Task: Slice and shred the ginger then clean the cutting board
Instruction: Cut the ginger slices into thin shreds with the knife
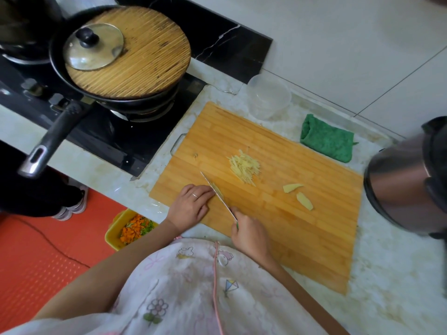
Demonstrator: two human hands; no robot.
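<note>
- Head view, work area: a bamboo cutting board lies on the marble counter, to the right of the stove.
- Done: a pile of ginger shreds sits near the middle of the board.
- Waiting: two ginger slices lie apart from the pile toward the right, still whole.
- In hand: the knife stands edge-down at the board's near left. A pale bit of ginger at the blade shows just beside it.
- Left hand: the fingers are bent and held together, with the tips tucked against the blade's flat. They appear to pin the ginger being cut, most of which is hidden beneath them.
- Right hand: the fingers are wrapped round the knife handle, with the forefinger laid along the spine.
- Judged progress: slicing looks finished and shredding is well past halfway. The piece at the blade and the two slices are left.
- Not yet begun: cleaning the board. A folded green cloth and a clear plastic tub wait beyond the board's far edge; the tub may be meant to take the shreds.
</note>
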